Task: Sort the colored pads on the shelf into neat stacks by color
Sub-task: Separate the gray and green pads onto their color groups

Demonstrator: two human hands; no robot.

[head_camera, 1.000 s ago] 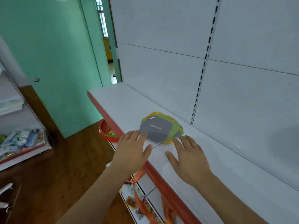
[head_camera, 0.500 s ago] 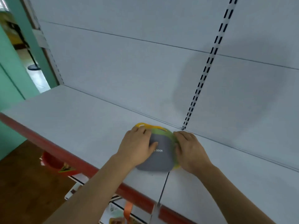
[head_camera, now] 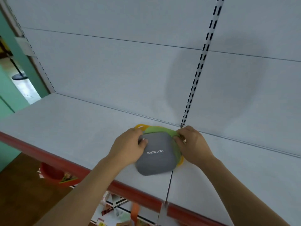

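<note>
A loose pile of pads lies on the white shelf [head_camera: 65,128]. On top is a grey pad [head_camera: 156,159] printed "REMOVE ODOR". Under it a green pad [head_camera: 156,128] sticks out at the back and right, and a yellow pad [head_camera: 140,127] shows at the back left and lower right. My left hand [head_camera: 128,146] grips the grey pad's left edge with the thumb on top. My right hand [head_camera: 192,144] pinches the green pad's right edge. The rest of the pile is hidden under the grey pad.
The shelf has a red front lip [head_camera: 48,159] and a white back panel with a slotted upright [head_camera: 197,75]. A red basket [head_camera: 52,175] hangs below the lip at left. Packaged goods [head_camera: 120,214] sit on the lower shelf. A green wall [head_camera: 6,95] stands at far left.
Both hands moved from flat on the shelf in front of the pile to its sides and took hold of the pads. The view came closer and turned toward the shelf.
</note>
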